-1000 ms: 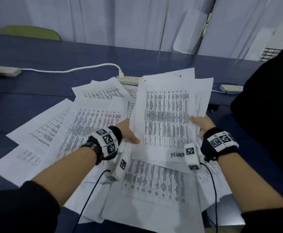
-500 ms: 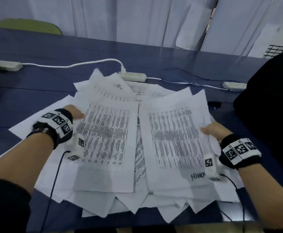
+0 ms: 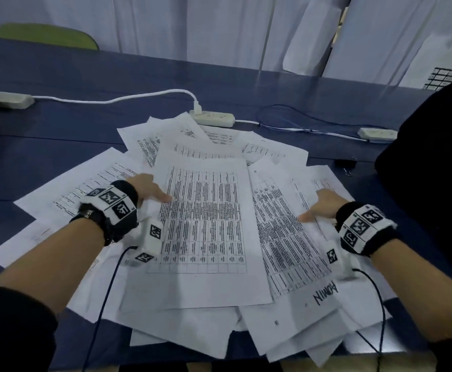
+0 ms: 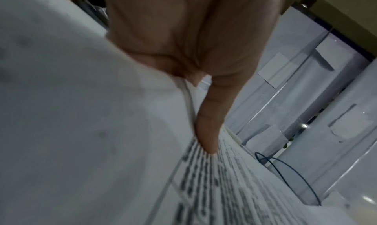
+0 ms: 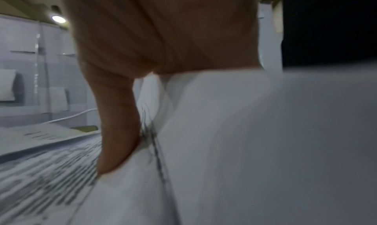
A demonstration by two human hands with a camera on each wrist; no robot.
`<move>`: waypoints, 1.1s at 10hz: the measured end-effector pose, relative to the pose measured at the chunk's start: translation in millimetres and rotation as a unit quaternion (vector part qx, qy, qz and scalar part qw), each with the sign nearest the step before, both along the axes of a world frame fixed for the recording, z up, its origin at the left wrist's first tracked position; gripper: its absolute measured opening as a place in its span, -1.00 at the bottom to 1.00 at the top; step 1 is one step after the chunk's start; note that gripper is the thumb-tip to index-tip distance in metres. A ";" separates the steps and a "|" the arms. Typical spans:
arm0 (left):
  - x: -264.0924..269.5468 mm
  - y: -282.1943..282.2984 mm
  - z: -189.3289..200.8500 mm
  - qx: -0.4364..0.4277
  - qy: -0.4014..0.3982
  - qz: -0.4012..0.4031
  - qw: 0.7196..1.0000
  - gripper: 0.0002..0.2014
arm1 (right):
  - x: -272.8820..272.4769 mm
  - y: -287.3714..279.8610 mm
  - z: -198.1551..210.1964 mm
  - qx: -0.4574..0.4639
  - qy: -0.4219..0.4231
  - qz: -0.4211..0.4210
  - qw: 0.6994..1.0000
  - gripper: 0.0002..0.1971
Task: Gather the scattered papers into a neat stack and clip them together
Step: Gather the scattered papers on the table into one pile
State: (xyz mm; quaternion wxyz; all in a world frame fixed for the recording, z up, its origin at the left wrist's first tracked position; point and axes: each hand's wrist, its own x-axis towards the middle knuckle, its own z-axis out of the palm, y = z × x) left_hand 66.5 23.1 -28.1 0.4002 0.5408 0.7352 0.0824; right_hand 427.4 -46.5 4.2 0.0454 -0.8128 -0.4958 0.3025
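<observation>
Several printed white papers (image 3: pixel 206 224) lie in a loose, fanned heap on the blue table (image 3: pixel 45 135). My left hand (image 3: pixel 147 190) grips the left edge of the top table-printed sheet. Its thumb (image 4: pixel 207 131) lies on the print and its fingers are hidden under the paper (image 4: pixel 71 131). My right hand (image 3: pixel 323 208) holds the right side of the heap, on the sheets marked "ADMIN". Its thumb (image 5: pixel 116 131) presses on top, and paper (image 5: pixel 244 147) covers the fingers. A small black binder clip (image 3: pixel 345 165) lies on the table beyond the heap's right corner.
A white power strip (image 3: pixel 211 118) with a white cable (image 3: pixel 112 99) sits just behind the heap. Two more strips lie at the far left (image 3: pixel 5 99) and far right (image 3: pixel 378 133). A large black mass (image 3: pixel 434 170) stands at the right. Wrist-camera cords trail over the near papers.
A second ago both hands held a sheaf up; it now lies on the heap. Since half a second ago my left hand has come in from the heap's left edge and my right hand has moved inward.
</observation>
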 end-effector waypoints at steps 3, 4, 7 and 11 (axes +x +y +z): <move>8.0 7.8 -7.6 0.052 -0.112 0.030 0.992 -0.49 | -3.3 -1.2 2.4 0.043 0.023 -0.028 0.998 -0.50; -4.8 11.3 -8.7 0.055 -0.143 0.079 0.985 -0.52 | 16.7 5.6 8.2 0.082 0.049 -0.103 0.990 -0.50; 27.2 -16.0 2.0 -0.010 -0.178 0.025 0.984 -0.29 | 4.6 19.8 -34.3 0.105 0.253 -0.199 0.941 -0.48; 17.5 -32.7 1.5 0.049 -0.428 0.095 0.897 -0.85 | -5.6 5.8 -7.9 0.052 0.312 -0.162 0.935 -0.79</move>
